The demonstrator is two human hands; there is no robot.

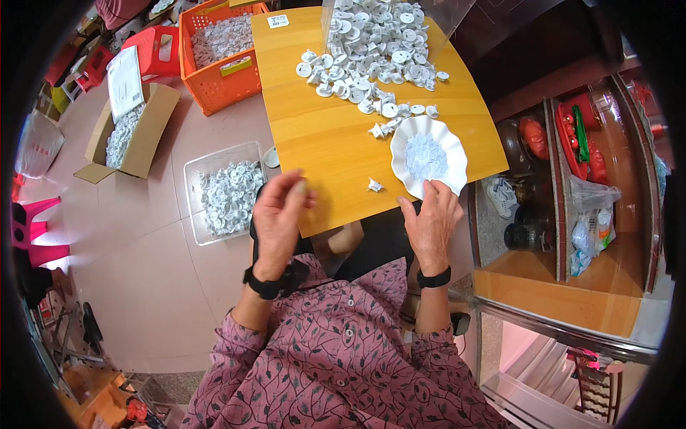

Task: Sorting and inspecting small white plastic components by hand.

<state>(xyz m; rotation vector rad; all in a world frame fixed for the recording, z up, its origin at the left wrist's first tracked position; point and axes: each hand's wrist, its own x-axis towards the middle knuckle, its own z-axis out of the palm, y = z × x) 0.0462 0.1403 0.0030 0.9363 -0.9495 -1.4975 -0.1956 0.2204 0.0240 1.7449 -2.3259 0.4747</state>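
Note:
My left hand [279, 218] hovers at the near left edge of the yellow wooden table [321, 164], its thumb and fingers curled together. What they pinch, if anything, I cannot make out. At the near rim of a white wavy-edged dish [455, 146], the fingertips of my right hand [434, 227] touch or overhang the rim, thumb held apart. Pale bluish-white small bits or powder [426, 157] lie in the dish. One small white plastic part [374, 185] rests alone between my hands. Farther back spreads a heap of white round plastic parts [386, 43].
Left of the table, a clear plastic bin [191, 204] of small parts stands on the floor. Beyond it are an open cardboard box [158, 121] and an orange crate [214, 93], both holding parts. Wooden shelves [557, 293] with bags and shoes stand at the right.

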